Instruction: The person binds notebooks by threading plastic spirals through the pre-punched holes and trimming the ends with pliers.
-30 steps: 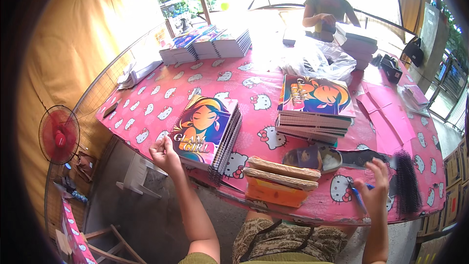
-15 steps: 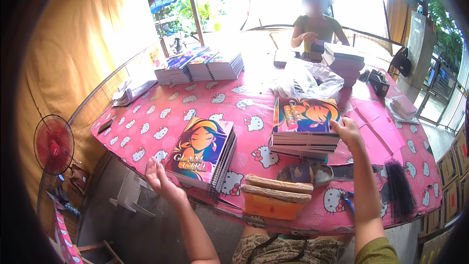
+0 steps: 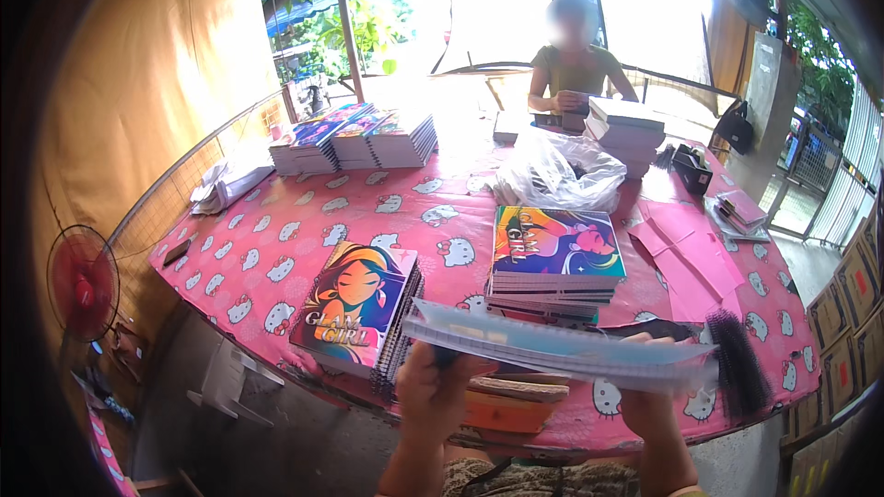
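A notebook [image 3: 562, 347] is gripped at its two ends, its pale page edges toward me and slightly blurred. My left hand [image 3: 436, 388] closes on its left end, and my right hand [image 3: 648, 398] holds it near the right end. Just beyond it lies a stack of spiral notebooks [image 3: 558, 247] with a colourful illustrated cover turned sideways. Another spiral-bound stack [image 3: 355, 306], with a yellow-haired figure on top, sits to the left of my left hand. Beneath the held notebook is an orange block [image 3: 509, 412] with wooden-looking edges, partly hidden.
Black spiral coils [image 3: 735, 364] lie at the right near edge. Pink sheets [image 3: 689, 253] and a clear plastic bag [image 3: 557, 175] are farther back. More notebooks [image 3: 354, 141] are stacked far left. A co-worker [image 3: 575, 69] sits across the table, beside a tall book pile [image 3: 624, 133].
My right hand has brought a notebook from the right stack toward me. My left hand has moved right, from beside the left stack, and now grips it too.
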### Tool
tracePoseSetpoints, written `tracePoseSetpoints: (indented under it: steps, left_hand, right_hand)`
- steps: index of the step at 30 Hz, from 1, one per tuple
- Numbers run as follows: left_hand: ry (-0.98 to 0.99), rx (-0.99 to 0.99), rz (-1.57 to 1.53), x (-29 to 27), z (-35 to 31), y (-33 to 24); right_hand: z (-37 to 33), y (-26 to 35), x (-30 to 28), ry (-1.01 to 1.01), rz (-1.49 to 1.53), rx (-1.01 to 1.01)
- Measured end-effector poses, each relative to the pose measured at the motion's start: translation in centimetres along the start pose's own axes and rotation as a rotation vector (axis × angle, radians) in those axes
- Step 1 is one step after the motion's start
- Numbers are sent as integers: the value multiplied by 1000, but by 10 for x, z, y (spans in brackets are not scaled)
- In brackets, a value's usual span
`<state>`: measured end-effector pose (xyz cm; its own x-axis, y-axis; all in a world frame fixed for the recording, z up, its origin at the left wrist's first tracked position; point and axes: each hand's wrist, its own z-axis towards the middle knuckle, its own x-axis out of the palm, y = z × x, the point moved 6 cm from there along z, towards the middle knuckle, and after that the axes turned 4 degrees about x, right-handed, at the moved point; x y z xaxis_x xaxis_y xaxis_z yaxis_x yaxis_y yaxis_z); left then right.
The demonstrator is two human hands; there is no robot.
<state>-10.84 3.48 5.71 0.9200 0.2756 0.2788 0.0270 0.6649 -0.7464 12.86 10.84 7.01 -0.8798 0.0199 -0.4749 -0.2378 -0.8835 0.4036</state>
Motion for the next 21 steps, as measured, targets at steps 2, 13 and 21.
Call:
tracePoseSetpoints:
  steps: [2, 13, 21]
  left_hand:
    - [16, 56, 145, -2, 6, -18]
    - [-119, -47, 121, -25, -11, -4]
    - [-232, 24, 223, -20, -6, -10]
  right_hand:
    - [-26, -25, 14, 76, 196, 290]
    - [-30, -15, 34, 27, 185, 295]
    - [-78, -46, 72, 364, 280, 574]
